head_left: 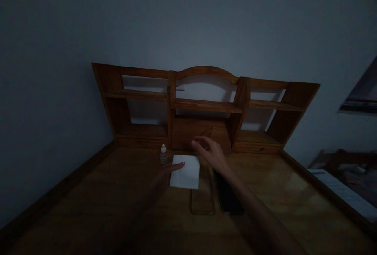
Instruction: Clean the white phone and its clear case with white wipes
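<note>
I see my left hand [165, 178] lying low on the worktop [118, 208], fingers stretched flat, a fingertip touching the left edge of the white cloth [185, 172]. It grips nothing — it only presses at the cloth's rim. The light is dim, so most of that hand is lost in shadow.

My right hand [210, 153] hovers just past the cloth's far right corner, fingers loosely curled and slightly apart, nothing between them that I can make out. Whether it touches the cloth I cannot tell.

The cloth lies flat near the middle of the worktop, square to me. Just beyond its left corner stands a small bottle [163, 155], upright, with a pale cap. On my side of the cloth lies a clear case [202, 202], flat, its far end partly under the cloth. A dark phone [228, 198] lies just beside the case on the right, partly under my right forearm.

Behind all this a wooden shelf [206, 106] stands against the wall — a drawer sits under its arched middle section.
</note>
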A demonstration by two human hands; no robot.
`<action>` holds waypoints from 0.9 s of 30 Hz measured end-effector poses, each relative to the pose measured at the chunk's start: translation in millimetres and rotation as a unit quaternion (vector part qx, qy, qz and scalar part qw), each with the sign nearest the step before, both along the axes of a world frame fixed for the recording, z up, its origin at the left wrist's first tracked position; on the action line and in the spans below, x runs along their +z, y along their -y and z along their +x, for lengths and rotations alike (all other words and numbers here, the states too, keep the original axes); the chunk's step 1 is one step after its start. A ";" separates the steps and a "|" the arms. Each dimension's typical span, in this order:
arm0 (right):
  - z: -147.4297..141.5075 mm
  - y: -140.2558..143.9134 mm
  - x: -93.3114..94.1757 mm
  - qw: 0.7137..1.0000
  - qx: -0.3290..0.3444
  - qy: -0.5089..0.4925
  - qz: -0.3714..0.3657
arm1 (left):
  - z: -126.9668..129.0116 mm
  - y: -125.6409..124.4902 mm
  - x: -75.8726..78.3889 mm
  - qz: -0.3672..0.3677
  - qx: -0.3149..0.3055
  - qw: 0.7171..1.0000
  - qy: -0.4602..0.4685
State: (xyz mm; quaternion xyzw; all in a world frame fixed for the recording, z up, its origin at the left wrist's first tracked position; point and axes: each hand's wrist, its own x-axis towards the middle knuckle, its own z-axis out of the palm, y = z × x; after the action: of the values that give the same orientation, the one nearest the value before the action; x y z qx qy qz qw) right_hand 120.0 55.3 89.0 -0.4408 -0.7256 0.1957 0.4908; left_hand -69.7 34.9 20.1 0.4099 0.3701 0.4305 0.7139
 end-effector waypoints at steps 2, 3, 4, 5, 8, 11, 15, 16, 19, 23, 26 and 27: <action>14.3 8.4 -25.0 0.996 0.043 -0.010 -0.075 | 9.9 1.1 5.7 0.000 -0.009 1.000 0.016; 20.3 13.1 -35.6 0.991 0.074 -0.003 -0.114 | 15.4 1.4 8.3 0.006 -0.011 1.000 0.017; 25.8 17.5 -44.4 0.985 0.099 0.001 -0.138 | 21.1 1.5 10.5 0.017 -0.014 1.000 0.012; 31.0 21.0 -51.6 0.983 0.109 0.009 -0.144 | 26.5 1.6 12.2 0.043 -0.011 0.999 -0.017; 49.1 22.7 -64.4 0.994 0.013 0.064 -0.091 | 38.8 -0.3 11.5 0.158 -0.012 0.980 -0.117; 73.4 12.2 -71.1 0.993 -0.081 0.062 -0.051 | 41.4 -5.1 -2.1 0.295 0.044 0.931 -0.211; 102.1 -0.6 -84.7 0.982 -0.181 0.057 -0.012 | 37.0 -6.2 -26.6 0.346 0.100 0.835 -0.416; 105.7 -1.1 -89.3 0.979 -0.194 0.058 -0.010 | 36.4 -4.3 -30.7 0.346 0.088 0.818 -0.452; 106.7 4.1 -102.4 0.980 -0.186 0.077 -0.009 | 38.1 3.7 -36.7 0.354 0.056 0.783 -0.508; 92.3 18.6 -112.7 0.986 -0.088 0.138 -0.006 | 41.4 6.7 -38.6 0.347 0.032 0.768 -0.538; 79.6 28.4 -114.6 0.973 0.026 0.228 0.003 | 40.6 3.7 -36.6 0.377 0.067 0.773 -0.505; 76.5 30.8 -114.5 0.967 0.054 0.250 0.002 | 40.1 3.6 -34.9 0.384 0.084 0.777 -0.492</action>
State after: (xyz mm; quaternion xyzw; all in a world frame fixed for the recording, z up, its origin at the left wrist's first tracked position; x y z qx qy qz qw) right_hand 196.5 24.5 -25.4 -0.4350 -0.8482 0.1042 0.2835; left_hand -29.6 31.2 -14.8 0.7734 0.5074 0.3352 0.1791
